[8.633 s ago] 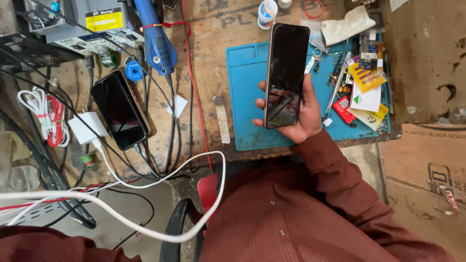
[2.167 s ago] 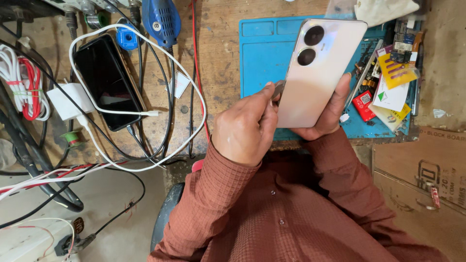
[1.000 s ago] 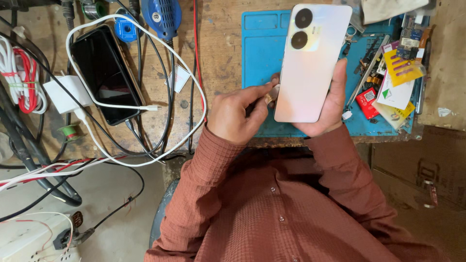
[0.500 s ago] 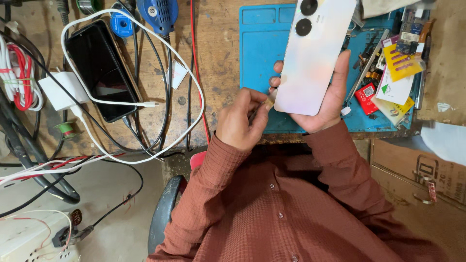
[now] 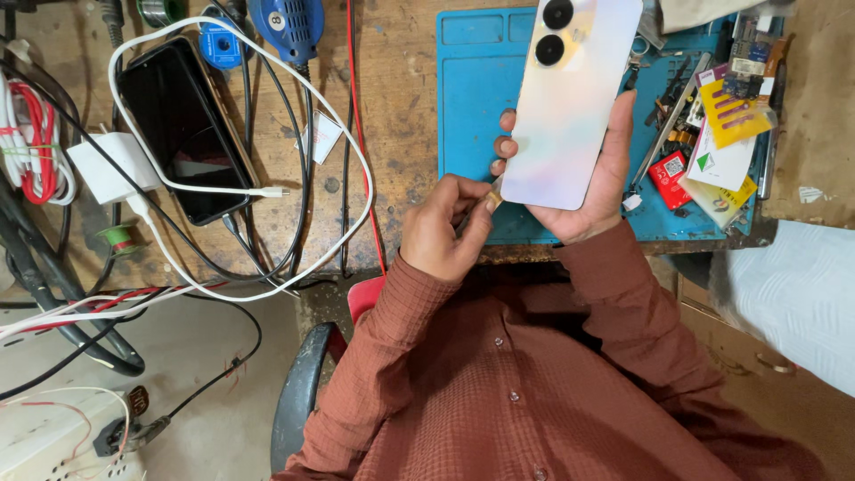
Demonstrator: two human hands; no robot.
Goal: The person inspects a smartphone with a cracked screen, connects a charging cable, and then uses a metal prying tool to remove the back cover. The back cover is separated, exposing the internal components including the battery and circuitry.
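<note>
**A:** What is the right hand (image 5: 592,183) doing?

**B:** It is grasping a pale, shimmery phone (image 5: 570,98) with its back to the camera. The palm is under the lower end, the thumb runs up the right edge and fingertips (image 5: 506,144) show along the left edge. The phone tilts toward one o'clock, and its two round black lenses sit at the top.

**A:** And the left hand (image 5: 445,227)?

**B:** It is clenched around something small and gold-coloured (image 5: 492,198), pinched between thumb and forefinger. That tip touches the lower left corner of the phone. I cannot tell what the small thing is.

**A:** Where is the phone in relation to the bench (image 5: 392,107)?

**B:** It is held above the blue mat (image 5: 476,98), which lies on the wooden bench at about twelve o'clock from the hands.

**A:** What lies around it?

**B:** At two to three o'clock from the phone there is a clutter of small tools, a red card (image 5: 668,169) and yellow and white packets (image 5: 726,134) on the mat's right side. At nine o'clock, well apart, a second phone (image 5: 183,134) lies screen up with its screen dark. A white cable (image 5: 267,191) loops around it, its plug end lies just beside that phone's right edge, and a white charger block (image 5: 111,165) sits at its left edge. A blue tool (image 5: 289,22) is at eleven o'clock, and a red wire (image 5: 356,134) runs down the bench between the dark phone and the mat.
</note>
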